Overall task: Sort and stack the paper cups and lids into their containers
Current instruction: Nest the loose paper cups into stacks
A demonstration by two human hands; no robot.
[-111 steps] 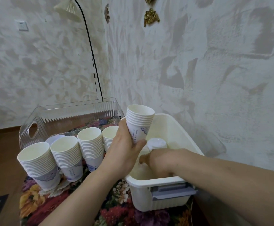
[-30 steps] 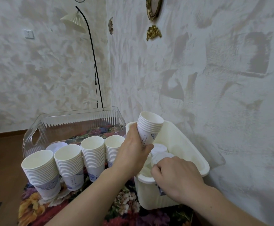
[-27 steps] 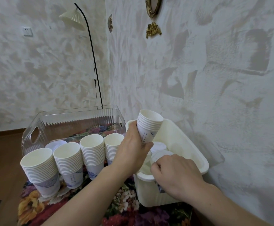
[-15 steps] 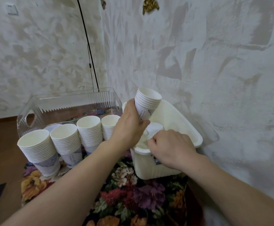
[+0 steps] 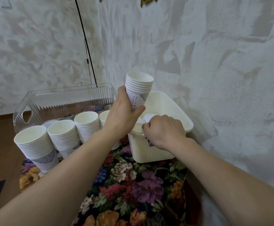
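Four cup stacks [image 5: 63, 137] stand before the clear bin [image 5: 64, 101] — fourth half-hidden. Left hand [image 5: 125, 115] grips a fifth stack [image 5: 138, 90]; right hand [image 5: 163, 131] pinches a cup [image 5: 149, 117] — mostly hidden — in the white bin [image 5: 178, 110].

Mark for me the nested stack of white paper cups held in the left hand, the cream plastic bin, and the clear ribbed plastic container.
Held stack of white paper cups [image 5: 138, 88]: head view, side wall.
Cream plastic bin [image 5: 180, 110]: head view, right rim.
Clear ribbed plastic container [image 5: 64, 98]: head view, back wall.

Home room: textured plaster wall [image 5: 198, 46], floral tablecloth [image 5: 133, 185], floor lamp pole [image 5: 85, 44].
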